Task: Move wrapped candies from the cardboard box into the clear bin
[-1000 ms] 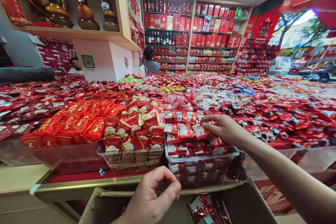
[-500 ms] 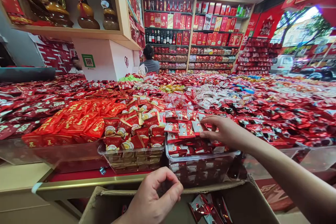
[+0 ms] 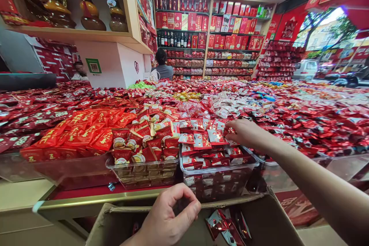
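Note:
My right hand (image 3: pixel 246 133) reaches over the clear plastic bin (image 3: pixel 219 170), which is heaped with red-and-silver candy packets (image 3: pixel 201 139). Its fingers are closed on a red candy packet (image 3: pixel 230 130) at the right of the heap, partly hidden by the fingertips. Nearer to me, my left hand (image 3: pixel 173 215) hovers over an open cardboard box (image 3: pixel 284 221). Its fingers are curled, with thumb and fingertip meeting; whether something lies inside the curl is hidden. Several more red-and-silver packets (image 3: pixel 229 227) lie loose in the box.
Left of the bin stands another clear bin (image 3: pixel 144 167) of durian candies, then bright red packets (image 3: pixel 83 130). Heaped sweets spread far behind and to the right. A gold-edged counter (image 3: pixel 100 200) runs in front. A person (image 3: pixel 163 65) is near the back shelves.
My right hand has moved slightly right and up, closing on a packet. A silver-and-red packet it was touching now lies uncovered in the front rows. My left hand stays curled in place.

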`<state>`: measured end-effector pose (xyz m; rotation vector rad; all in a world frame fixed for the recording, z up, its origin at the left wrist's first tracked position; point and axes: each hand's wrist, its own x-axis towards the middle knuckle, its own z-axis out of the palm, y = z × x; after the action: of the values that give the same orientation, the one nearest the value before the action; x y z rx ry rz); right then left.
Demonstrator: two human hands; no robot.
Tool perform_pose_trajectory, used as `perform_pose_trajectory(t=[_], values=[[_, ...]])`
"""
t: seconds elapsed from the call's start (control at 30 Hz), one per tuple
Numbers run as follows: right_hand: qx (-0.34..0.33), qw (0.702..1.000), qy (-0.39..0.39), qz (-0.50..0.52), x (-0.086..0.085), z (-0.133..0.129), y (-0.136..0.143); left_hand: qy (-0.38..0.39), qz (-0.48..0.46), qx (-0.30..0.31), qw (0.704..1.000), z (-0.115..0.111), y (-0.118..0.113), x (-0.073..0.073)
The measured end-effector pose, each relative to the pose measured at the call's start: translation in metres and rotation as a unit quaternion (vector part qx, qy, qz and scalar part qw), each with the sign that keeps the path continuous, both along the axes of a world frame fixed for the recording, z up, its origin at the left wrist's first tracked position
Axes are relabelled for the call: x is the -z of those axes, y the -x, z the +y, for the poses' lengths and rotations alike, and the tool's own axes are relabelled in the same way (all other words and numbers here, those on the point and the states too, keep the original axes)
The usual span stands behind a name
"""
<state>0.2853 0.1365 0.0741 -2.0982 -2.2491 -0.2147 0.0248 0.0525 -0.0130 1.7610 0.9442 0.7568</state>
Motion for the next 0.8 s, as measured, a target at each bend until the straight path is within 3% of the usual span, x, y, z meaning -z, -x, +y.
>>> perform_pose_trajectory(t=[0.2,0.47,0.8], values=[[0.006,1.0,0.003,0.006,0.007,0.02,0.003,-0.006,0.009,-0.002,1.0,-0.001,0.0,0.001],[-0.049,0.998,0.008,0.031,-0.002,0.024,0.004,-0.033,0.042,-0.001,0.999,-0.001,0.0,-0.003],[-0.116,0.993,-0.013,0.018,0.008,0.043,0.006,-0.043,0.055,0.007,0.998,-0.002,0.001,-0.003]])
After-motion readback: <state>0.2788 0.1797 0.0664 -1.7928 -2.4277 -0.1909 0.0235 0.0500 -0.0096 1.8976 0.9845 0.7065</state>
